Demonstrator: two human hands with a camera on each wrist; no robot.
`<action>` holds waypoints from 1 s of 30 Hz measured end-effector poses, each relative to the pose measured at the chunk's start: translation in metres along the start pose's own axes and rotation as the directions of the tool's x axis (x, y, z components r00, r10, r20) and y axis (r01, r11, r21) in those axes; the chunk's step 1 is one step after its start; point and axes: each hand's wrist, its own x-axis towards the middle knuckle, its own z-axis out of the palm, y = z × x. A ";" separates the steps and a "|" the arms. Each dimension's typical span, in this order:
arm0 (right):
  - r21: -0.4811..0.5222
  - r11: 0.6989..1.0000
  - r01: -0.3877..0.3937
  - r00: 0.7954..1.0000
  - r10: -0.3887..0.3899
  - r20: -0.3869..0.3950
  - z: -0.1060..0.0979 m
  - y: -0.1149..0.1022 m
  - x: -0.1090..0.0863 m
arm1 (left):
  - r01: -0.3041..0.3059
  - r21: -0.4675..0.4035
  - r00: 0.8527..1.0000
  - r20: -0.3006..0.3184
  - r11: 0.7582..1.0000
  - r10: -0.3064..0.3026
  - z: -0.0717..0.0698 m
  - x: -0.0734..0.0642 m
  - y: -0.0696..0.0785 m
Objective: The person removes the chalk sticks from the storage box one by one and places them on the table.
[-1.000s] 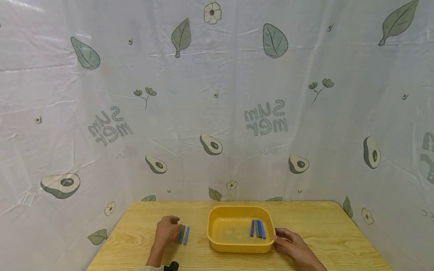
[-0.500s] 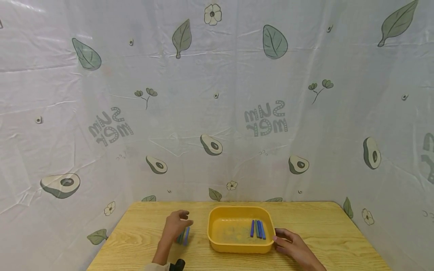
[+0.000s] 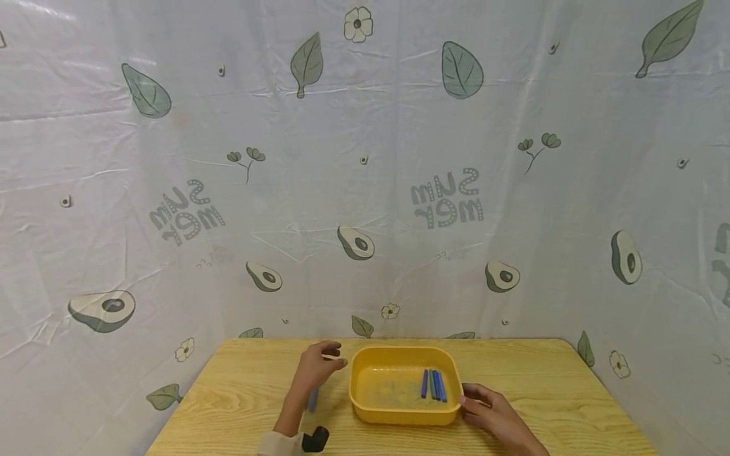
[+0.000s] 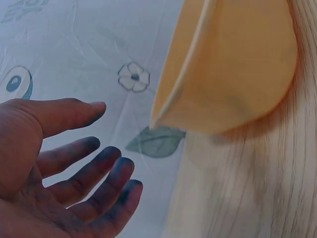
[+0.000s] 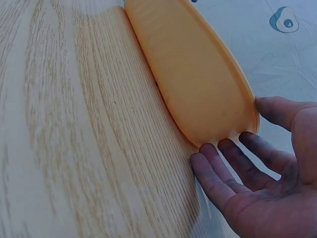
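Note:
My left hand [image 3: 319, 367] is raised over the table beside the yellow tray [image 3: 405, 417], thumb and fingers apart with nothing between them. Its fingertips [image 4: 128, 168] carry dark smudges. Partly behind the left forearm lies a blue chalk stick [image 3: 314, 399] on the table; the other sticks there are mostly hidden. On the tray's right side, my right hand [image 3: 490, 411] touches the outer wall with its fingertips, and the thumb [image 5: 277, 109] meets the rim. Inside the tray several chalk sticks [image 3: 435, 385], purple, green and blue, lie side by side toward the right end.
The wooden table [image 3: 547, 380] extends on both sides of the tray. A pale curtain [image 3: 365, 190] printed with leaves and avocados hangs behind and around it. Dusty smears mark the tray's floor [image 3: 393, 387].
My left hand has moved right and away from the row of chalk sticks, toward the tray's left side, covering more of the row. The right hand and tray have stayed put.

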 end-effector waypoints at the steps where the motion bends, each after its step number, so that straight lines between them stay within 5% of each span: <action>1: 0.000 1.000 0.000 1.000 0.000 0.000 0.000 0.000 0.000 | -0.006 -0.003 1.000 0.003 1.000 0.006 0.003 0.001 0.002; 15: -0.013 1.000 -0.012 0.999 0.012 -0.036 0.003 -0.003 -0.002 | -0.036 -0.076 0.998 0.051 0.996 0.040 0.042 0.009 0.026; 26: -0.005 1.000 0.002 1.000 -0.003 -0.030 0.003 -0.002 -0.002 | 0.078 -0.222 0.995 0.073 0.972 -0.063 0.070 0.009 0.041; 30: -0.005 1.000 0.013 1.000 -0.013 -0.015 0.002 0.000 -0.002 | 0.122 -0.301 0.990 0.101 0.946 -0.095 0.078 0.010 0.043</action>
